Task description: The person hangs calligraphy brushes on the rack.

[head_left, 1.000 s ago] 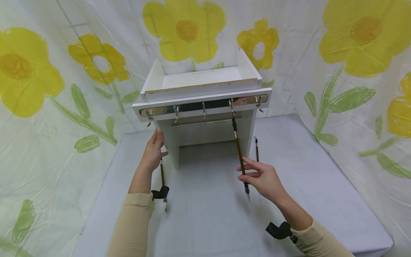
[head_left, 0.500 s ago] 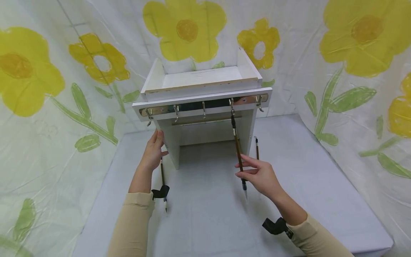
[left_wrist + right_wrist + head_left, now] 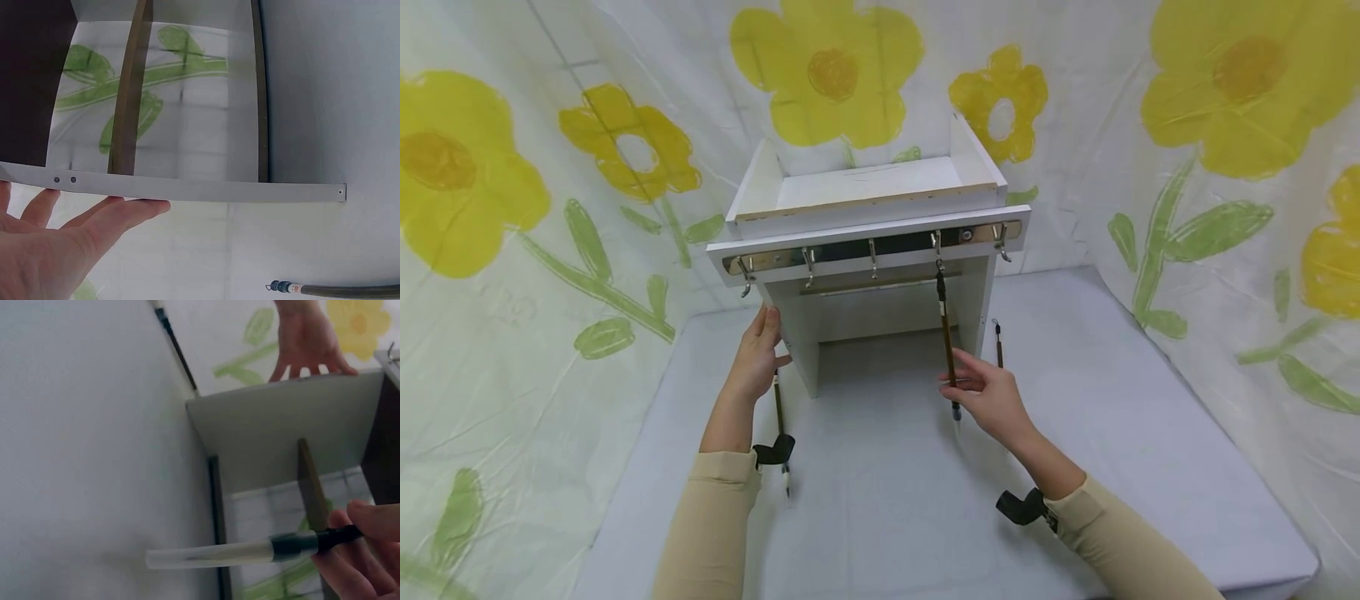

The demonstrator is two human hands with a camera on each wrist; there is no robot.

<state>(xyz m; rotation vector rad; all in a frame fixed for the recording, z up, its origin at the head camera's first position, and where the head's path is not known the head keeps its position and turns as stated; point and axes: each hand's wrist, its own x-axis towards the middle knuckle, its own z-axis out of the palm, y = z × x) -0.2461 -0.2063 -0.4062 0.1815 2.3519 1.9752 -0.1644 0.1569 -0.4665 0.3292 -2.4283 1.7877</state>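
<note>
Pinching with thumb and bent fingers, the right hand (image 3: pixel 988 400) holds one calligraphy brush (image 3: pixel 947 333) near its lower end. The brush's top loop is at the fourth from left of five hooks (image 3: pixel 873 260); if fully hung, I cannot tell. The left hand (image 3: pixel 756 354) rests rather straight fingers against the white shelf (image 3: pixel 797 337), outside its left panel. Two other brushes (image 3: pixel 779 408) lie on the tablecloth (image 3: pixel 1150 467), one by each panel; wide room extends rightward to the table's edge.

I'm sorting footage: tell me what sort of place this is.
Probably a makeshift filming booth: flower-printed sheeting hangs behind and beside a cloth-covered table bearing a white hook rack.
</note>
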